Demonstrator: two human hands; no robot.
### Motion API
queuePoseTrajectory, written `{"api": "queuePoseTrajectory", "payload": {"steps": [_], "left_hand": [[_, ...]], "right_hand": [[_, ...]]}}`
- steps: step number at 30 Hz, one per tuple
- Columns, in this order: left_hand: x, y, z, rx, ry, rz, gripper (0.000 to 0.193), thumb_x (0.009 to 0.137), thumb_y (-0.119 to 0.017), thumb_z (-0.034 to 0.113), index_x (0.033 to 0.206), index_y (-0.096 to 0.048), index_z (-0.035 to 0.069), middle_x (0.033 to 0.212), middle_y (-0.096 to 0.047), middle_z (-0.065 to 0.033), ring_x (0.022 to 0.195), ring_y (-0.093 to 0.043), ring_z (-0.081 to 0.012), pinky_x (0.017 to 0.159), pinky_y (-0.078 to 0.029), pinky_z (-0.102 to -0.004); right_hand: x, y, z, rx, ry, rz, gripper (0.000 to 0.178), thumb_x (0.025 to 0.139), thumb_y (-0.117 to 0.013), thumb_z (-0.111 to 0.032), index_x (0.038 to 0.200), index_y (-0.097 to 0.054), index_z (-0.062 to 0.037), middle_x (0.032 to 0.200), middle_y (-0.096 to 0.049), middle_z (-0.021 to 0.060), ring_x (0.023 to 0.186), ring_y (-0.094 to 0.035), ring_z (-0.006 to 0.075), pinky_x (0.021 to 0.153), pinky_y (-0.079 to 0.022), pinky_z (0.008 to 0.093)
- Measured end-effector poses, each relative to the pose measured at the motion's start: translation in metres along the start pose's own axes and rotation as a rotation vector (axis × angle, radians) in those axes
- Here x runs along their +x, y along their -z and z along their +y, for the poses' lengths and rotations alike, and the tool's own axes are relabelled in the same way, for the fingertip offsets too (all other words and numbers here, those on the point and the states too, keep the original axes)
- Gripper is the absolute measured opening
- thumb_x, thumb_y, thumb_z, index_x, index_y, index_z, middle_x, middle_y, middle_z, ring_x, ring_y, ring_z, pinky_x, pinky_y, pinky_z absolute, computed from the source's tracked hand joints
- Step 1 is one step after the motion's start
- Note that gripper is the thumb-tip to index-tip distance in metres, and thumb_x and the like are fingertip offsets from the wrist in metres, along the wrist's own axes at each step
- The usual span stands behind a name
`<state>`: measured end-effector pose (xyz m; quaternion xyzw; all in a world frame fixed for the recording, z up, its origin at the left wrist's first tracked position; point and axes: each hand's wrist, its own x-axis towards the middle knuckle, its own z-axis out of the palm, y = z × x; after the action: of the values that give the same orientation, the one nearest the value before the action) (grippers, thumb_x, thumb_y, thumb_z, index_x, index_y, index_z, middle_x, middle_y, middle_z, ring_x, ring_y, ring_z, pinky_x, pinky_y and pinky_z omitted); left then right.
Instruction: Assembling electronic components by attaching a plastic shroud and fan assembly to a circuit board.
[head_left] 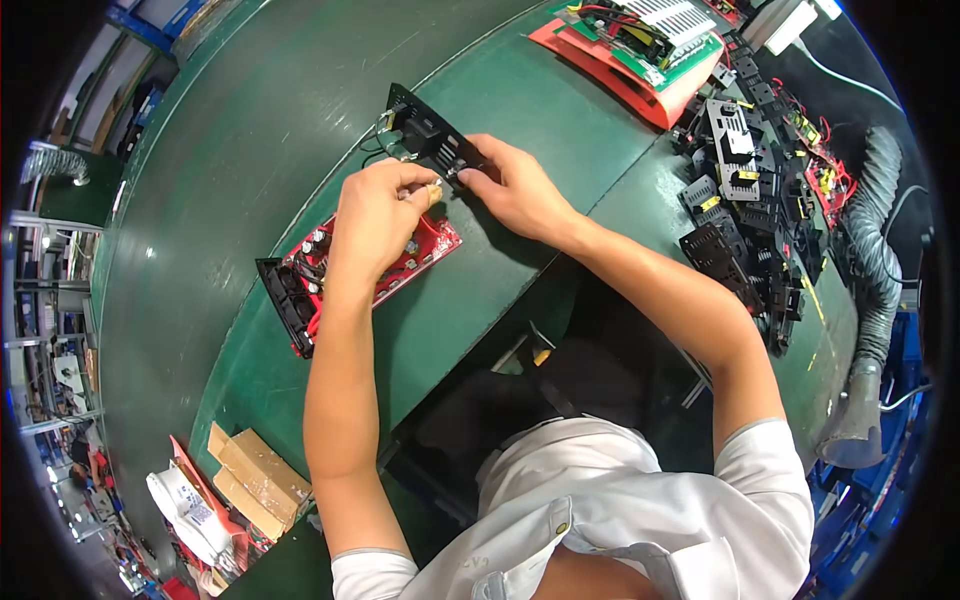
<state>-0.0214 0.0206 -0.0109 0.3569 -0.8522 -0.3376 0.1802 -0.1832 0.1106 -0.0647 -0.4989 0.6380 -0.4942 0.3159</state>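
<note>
My right hand (520,190) grips a black panel (425,130) by its near right end, tilted up above the bench. Thin black wires hang from the panel's left side. Close by, my left hand (370,215) is closed in a pinch near the panel's lower edge. Something small and pale shows at its fingertips, too small to name. Beneath the left wrist, a red circuit board assembly (430,250) lies on the bench with a black end panel (287,305) at its left. The left hand and forearm hide part of this assembly.
The green bench (480,310) curves around me. Far right sits a stack of green boards (645,50) on red sheets. Many black panels (735,220) are piled at right, beside a grey flexible duct (877,220). Cardboard pieces (258,480) and a white roll (190,518) are near left.
</note>
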Motion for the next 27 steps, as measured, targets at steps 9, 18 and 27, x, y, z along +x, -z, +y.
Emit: {"api": "queuePoseTrajectory", "payload": {"steps": [9,18,27], "left_hand": [[-0.005,-0.021,-0.005,-0.063,-0.024,0.107,0.017,0.08,-0.071,0.004,0.096,-0.073,0.001,0.083,-0.065,-0.011,0.07,-0.063,-0.0228,0.066,-0.048,-0.0324],[-0.007,-0.026,-0.004,0.047,-0.118,0.156,0.016,0.08,-0.07,0.001,0.096,-0.072,0.001,0.082,-0.064,-0.0095,0.068,-0.061,-0.0202,0.063,-0.047,-0.031],[-0.009,-0.026,0.002,0.061,-0.107,0.173,0.014,0.08,-0.072,0.001,0.094,-0.071,0.001,0.08,-0.062,-0.0088,0.065,-0.058,-0.0192,0.061,-0.045,-0.0313]], "right_hand": [[-0.01,-0.001,0.004,0.112,0.074,0.04,0.036,0.096,-0.057,-0.009,0.131,-0.056,-0.0031,0.09,-0.068,0.0122,0.076,-0.06,0.0135,0.073,-0.05,0.0307],[-0.009,-0.004,0.012,0.078,0.217,0.093,0.036,0.095,-0.056,-0.006,0.13,-0.056,-0.0031,0.095,-0.068,0.0212,0.08,-0.067,0.0336,0.074,-0.052,0.0386],[-0.011,-0.005,0.008,0.049,0.236,0.125,0.037,0.093,-0.056,-0.005,0.13,-0.056,-0.0023,0.088,-0.066,0.0215,0.074,-0.064,0.0359,0.068,-0.051,0.0393]]}}
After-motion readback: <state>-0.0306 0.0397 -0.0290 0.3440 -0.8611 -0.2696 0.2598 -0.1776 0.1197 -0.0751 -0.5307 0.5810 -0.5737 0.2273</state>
